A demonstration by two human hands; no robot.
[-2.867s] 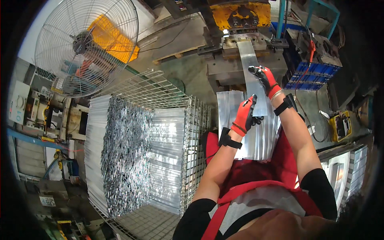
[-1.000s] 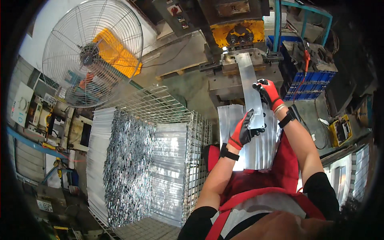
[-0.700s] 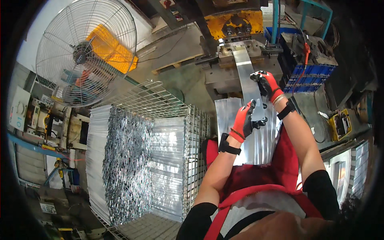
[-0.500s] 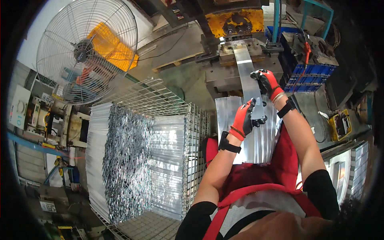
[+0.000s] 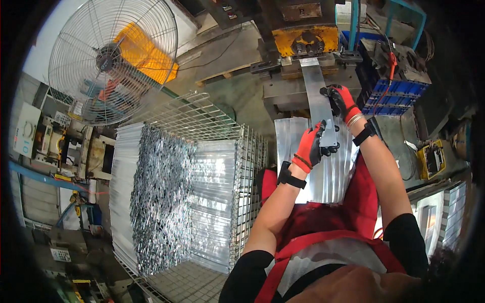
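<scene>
Both my hands wear red and black gloves and hold a long narrow metal strip (image 5: 317, 96). The strip's far end lies in the yellow and dark press machine (image 5: 303, 38) ahead of me. My left hand (image 5: 312, 146) grips the strip's near end. My right hand (image 5: 342, 101) holds its right edge further up. Under the strip lies a stack of flat shiny metal sheets (image 5: 323, 171) on the bench in front of my red apron.
A wire mesh cage (image 5: 202, 192) at my left holds stacked metal strips and a heap of punched scrap. A big round fan (image 5: 113, 58) stands at the far left. A blue crate (image 5: 399, 93) sits right of the press. A yellow device (image 5: 429, 159) lies at the right.
The strip has stayed in the press. My hands shifted slightly along it, and my head turned a little, moving the whole view.
</scene>
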